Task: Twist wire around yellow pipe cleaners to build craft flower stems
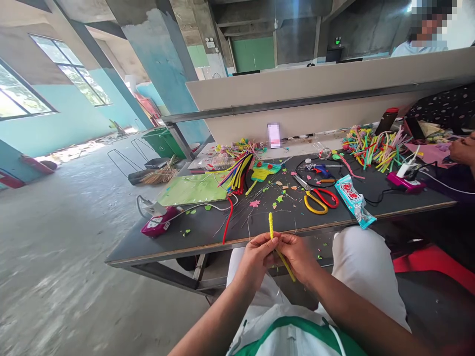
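Observation:
Both my hands meet just in front of the dark table's near edge (208, 244), above my lap. My left hand (256, 258) and my right hand (297, 254) are closed on a yellow pipe cleaner (271, 225). Its upper end sticks up over the table edge, and its lower end slants down to the right below my right hand. A red pipe cleaner (228, 222) lies on the table just left of my hands, among thin wires and small paper scraps.
The table carries yellow-and-red scissors (319, 200), a light blue packet (354, 200), a glue gun (321, 170), piles of coloured pipe cleaners (237, 170) (374, 146), a green sheet (193, 190) and a pink device (159, 222). Another person's hand (463, 151) rests at the right.

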A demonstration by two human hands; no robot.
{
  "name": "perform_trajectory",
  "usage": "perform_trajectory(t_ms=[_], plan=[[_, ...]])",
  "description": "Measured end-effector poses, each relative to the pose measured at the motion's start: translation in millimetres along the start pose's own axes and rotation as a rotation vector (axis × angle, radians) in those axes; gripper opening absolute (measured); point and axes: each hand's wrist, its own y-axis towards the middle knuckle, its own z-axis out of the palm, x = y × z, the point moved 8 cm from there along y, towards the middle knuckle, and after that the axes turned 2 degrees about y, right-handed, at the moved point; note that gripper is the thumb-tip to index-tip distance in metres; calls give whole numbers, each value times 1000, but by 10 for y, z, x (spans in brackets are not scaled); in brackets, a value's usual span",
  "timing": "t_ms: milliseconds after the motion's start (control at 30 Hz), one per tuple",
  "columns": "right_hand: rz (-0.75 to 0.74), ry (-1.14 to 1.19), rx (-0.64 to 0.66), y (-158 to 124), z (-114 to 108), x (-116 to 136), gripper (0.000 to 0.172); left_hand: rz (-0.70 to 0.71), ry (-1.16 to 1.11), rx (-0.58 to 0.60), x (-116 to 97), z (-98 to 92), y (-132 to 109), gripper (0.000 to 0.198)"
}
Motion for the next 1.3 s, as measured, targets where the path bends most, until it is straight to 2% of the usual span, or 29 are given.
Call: perform_trajectory(t_ms=[100,233,333,500,700,833,1000,1067,1167,1300], plan=[[3,-87,15,-17,-22,84,45,-13,-12,21,-32,-2,0,25],[-5,-292,77,-59,-32,236,39,-3,-35,27,-64,-31,-7,25],[-23,-422,32,-49,-108,314,37,19,-42,36,-108,-30,-16,22],[-208,-583,-120,-15,-189,455,23,30,1,-25,-137,-65,-10,19],[-250,-517,-334,-14,-399,468,21,84,78,-105,-161,-151,23,27],[-358,-608,-424,-65,-446,592,21,139,123,-146,-215,-217,48,23],[-400,-606,-356,-75,-316,566,22,118,147,25,-151,-68,99,30],[-430,-660,-339,-88,-259,564,21,128,128,55,-136,-41,122,27],[-486,-739,-351,-109,-243,601,19,137,128,-8,-136,-123,161,22],[-458,-590,-372,-61,-369,580,19,144,152,-80,-155,-236,181,22]])
